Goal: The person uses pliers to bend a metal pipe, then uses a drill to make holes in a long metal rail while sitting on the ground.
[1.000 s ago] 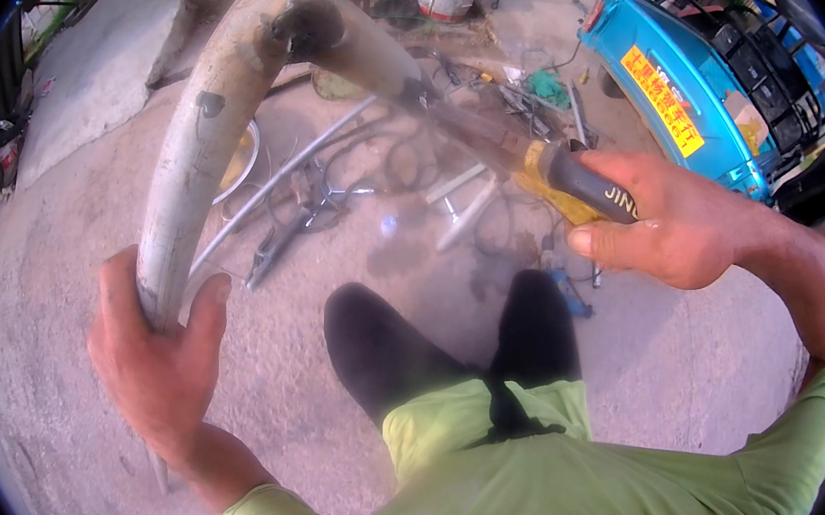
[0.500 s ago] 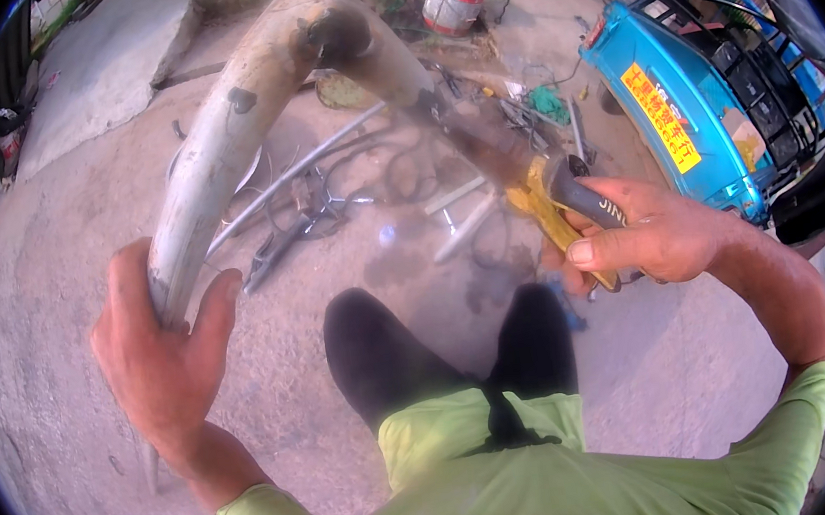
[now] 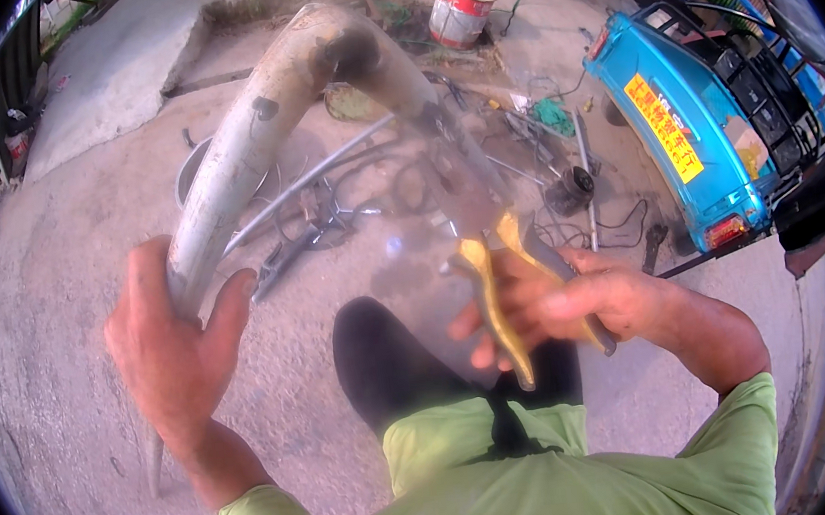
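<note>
A thick, bent, whitish metal pipe (image 3: 232, 166) is raised in front of me, with dark scorched patches at its bend and along its right arm. My left hand (image 3: 173, 348) holds its lower left end, the fingers behind the pipe and the thumb standing off to the side. In my right hand (image 3: 603, 296) is a pair of pliers (image 3: 490, 300) with yellow and grey grips. Its handles are spread wide, with my fingers between them. The jaws are at the pipe's right end, but blur there hides whether they bite it.
Thin metal rods and tangled cables (image 3: 322, 212) lie on the concrete ahead. A black cylindrical part (image 3: 569, 191) and green netting (image 3: 551, 114) are farther right. Beyond stands a red-and-white bucket (image 3: 460, 13). At the right is a blue vehicle's rear panel (image 3: 710, 126).
My right hand has moved left and toward me with the pliers, and their handles have spread apart. The pipe and my left hand have shifted slightly right and nearer.
</note>
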A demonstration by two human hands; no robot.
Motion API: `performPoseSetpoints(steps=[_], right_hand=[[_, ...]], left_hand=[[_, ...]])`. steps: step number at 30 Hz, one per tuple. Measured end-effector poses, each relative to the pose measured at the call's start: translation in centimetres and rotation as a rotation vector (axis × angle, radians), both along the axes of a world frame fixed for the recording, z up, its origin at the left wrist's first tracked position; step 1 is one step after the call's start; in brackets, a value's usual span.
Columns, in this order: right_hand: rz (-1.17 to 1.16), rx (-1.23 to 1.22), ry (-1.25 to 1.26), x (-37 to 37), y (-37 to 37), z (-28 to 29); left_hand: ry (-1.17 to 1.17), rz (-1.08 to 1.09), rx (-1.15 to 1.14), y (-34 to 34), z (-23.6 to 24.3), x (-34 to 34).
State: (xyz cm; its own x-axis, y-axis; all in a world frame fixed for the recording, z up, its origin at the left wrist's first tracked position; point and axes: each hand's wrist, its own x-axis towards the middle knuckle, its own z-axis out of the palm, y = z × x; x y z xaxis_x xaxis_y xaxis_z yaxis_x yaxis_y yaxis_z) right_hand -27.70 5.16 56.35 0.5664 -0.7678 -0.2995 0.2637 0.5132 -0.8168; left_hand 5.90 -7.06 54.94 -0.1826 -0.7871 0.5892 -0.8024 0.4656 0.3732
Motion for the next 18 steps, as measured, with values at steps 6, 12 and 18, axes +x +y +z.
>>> performPoseSetpoints(steps=[6,12,18], right_hand=[[-0.071,-0.028,0.038,-0.3,0.8,-0.3],[-0.109,-0.021,0.049,-0.2,0.2,-0.5],[-0.138,0.049,-0.028,-1.6,0.9,-1.4]], left_hand=[[0.018,-0.038,-0.041,0.3,-0.1,0.0],[-0.020,-0.020,-0.054,0.7,0.0,0.1],[-0.007,-0.052,-0.081,0.8,-0.2,-0.3]])
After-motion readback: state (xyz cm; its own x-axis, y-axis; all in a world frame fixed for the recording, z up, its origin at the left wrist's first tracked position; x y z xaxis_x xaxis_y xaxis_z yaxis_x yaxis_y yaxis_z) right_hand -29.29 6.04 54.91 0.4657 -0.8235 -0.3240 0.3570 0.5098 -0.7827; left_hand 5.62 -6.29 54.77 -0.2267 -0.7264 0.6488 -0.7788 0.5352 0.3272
